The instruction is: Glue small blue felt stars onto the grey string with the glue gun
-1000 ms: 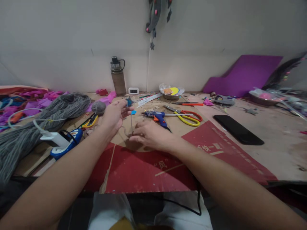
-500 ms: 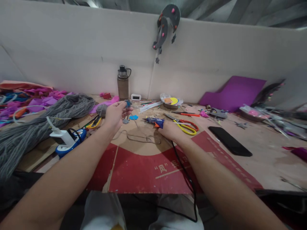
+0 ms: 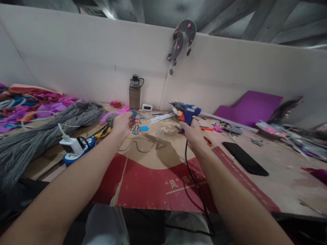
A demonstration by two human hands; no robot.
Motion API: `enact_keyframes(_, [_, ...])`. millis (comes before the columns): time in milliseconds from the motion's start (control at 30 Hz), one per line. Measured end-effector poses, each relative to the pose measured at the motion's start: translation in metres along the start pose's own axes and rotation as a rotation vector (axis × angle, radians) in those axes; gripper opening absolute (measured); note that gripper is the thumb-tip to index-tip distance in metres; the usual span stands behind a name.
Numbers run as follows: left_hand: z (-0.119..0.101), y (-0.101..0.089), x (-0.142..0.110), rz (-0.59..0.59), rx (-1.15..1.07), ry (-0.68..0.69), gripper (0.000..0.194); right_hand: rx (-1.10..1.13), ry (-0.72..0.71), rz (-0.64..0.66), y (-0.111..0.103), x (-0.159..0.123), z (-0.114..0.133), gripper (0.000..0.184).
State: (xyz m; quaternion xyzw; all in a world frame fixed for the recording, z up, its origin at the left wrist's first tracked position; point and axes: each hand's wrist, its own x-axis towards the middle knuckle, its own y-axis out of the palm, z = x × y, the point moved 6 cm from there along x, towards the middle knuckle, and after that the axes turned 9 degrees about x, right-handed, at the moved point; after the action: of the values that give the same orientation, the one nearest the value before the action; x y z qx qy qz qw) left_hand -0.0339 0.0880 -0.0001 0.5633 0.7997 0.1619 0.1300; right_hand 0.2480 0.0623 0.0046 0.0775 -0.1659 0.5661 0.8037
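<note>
While the right hand (image 3: 193, 132) wraps its fingers around the glue gun (image 3: 189, 115), the left hand (image 3: 122, 124) pinches a small blue piece (image 3: 134, 113) at its fingertips; swinging the nozzle (image 3: 172, 103) too near these could burn them.

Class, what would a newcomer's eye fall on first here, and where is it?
Probably the blue glue gun, raised in the right hand above the tabletop. Next, the purple sheet standing at the back right, and the grey yarn heaped at the left.
</note>
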Motion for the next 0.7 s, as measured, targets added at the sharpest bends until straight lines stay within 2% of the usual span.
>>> enact_keyframes(67, [0.006,0.004,-0.003,0.036,0.049,-0.013,0.014,0.182,0.082,0.086,0.011,-0.006,-0.002,0.025])
enact_keyframes(100, [0.008,0.005,-0.004,0.050,0.071,-0.012,0.014,0.224,0.077,0.119,0.015,-0.010,0.000,0.026])
enact_keyframes(333, [0.017,0.009,-0.010,0.093,0.198,0.001,0.007,0.138,-0.215,0.375,0.041,-0.043,0.031,0.021])
enact_keyframes(467, [0.018,0.011,-0.014,0.098,0.224,0.007,0.008,-0.071,-0.325,0.401,0.046,-0.053,0.039,0.018])
enact_keyframes(700, [0.016,0.014,-0.018,0.105,0.232,0.011,0.008,-0.202,-0.346,0.403,0.051,-0.059,0.035,0.024])
